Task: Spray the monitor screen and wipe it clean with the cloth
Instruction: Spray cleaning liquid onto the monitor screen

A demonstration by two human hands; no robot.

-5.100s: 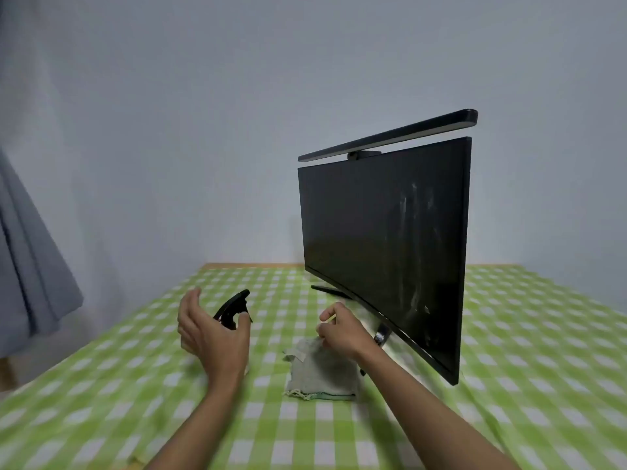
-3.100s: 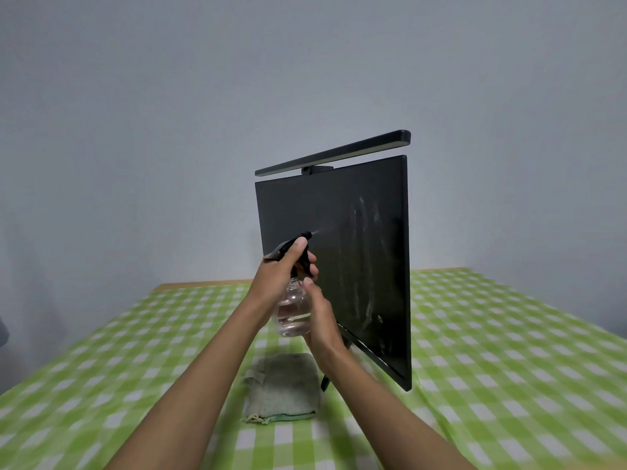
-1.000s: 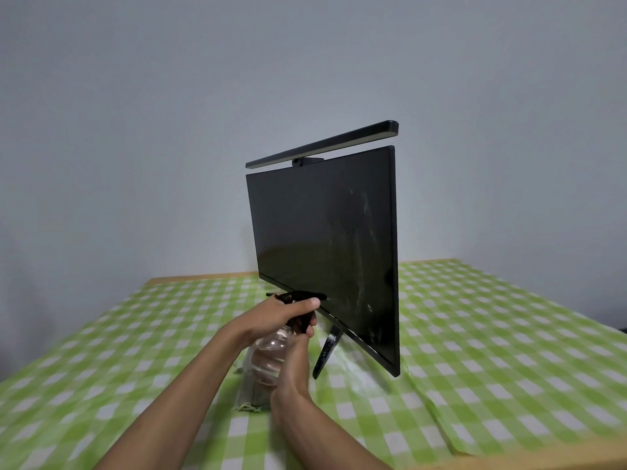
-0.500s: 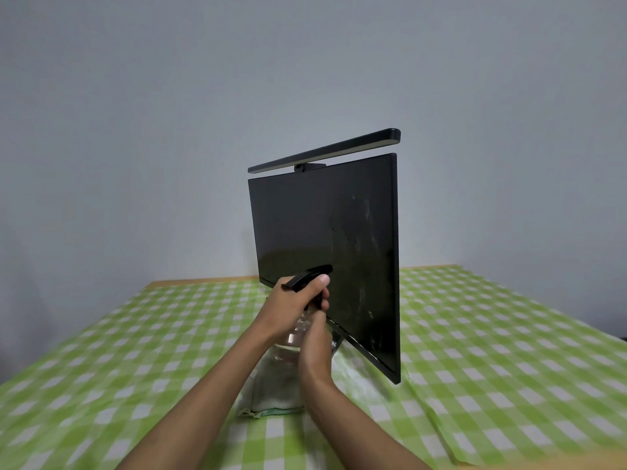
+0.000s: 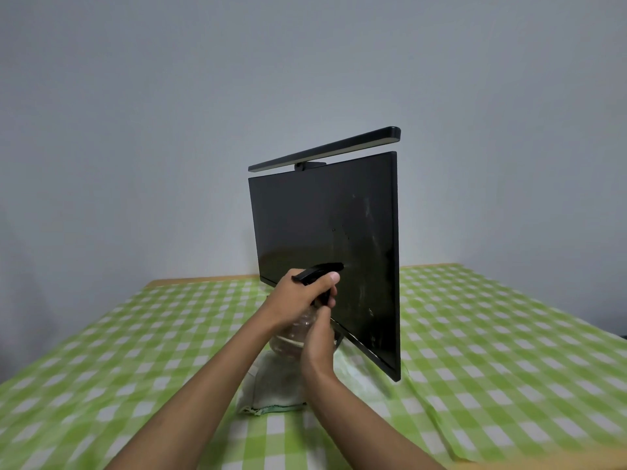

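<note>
A black monitor point(image 5: 325, 252) stands on the table, its dark screen marked with pale streaks and droplets toward the right side. My left hand point(image 5: 297, 296) grips the black trigger head of a clear spray bottle point(image 5: 291, 337), whose nozzle points at the lower middle of the screen. My right hand point(image 5: 317, 344) holds the bottle's clear body from the right and below. A grey-green cloth point(image 5: 271, 390) lies flat on the table just under both hands, partly hidden by my forearms.
A black light bar point(image 5: 325, 149) sits on top of the monitor. The table carries a green and white checked cloth point(image 5: 492, 351), with a wooden edge at the back. A plain grey wall stands behind.
The bottle has risen from near the table to the screen's lower middle, both hands staying on it. New droplets show on the screen.
</note>
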